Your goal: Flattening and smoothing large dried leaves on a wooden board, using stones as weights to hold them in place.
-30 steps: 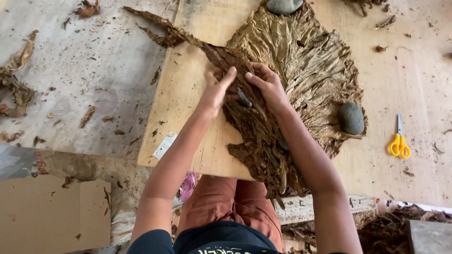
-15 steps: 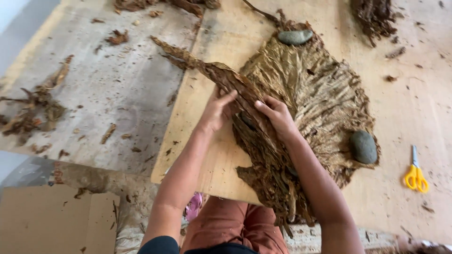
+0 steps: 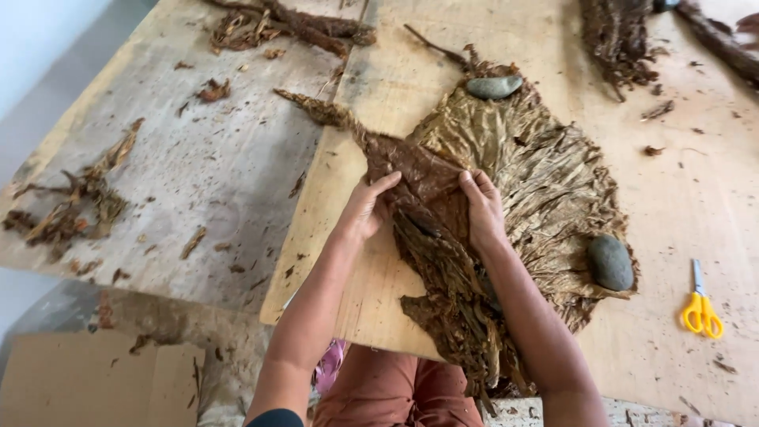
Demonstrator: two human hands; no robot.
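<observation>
Dry brown leaf [image 3: 427, 213] near the board's front edge looks brittle, light; left hand [image 3: 365, 212] and right hand [image 3: 482, 209] press flat-palmed, gripping nothing—handle by the stem.

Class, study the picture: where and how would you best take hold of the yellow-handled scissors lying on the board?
Grip the scissors by the yellow loops, coming from above on the near side. They lie flat with loops toward the person and blades pointing away, well clear of the right hand.

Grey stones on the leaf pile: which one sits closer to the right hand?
The stone at the pile's lower right edge, beside the right hand's forearm; the other stone lies at the far top.
</observation>
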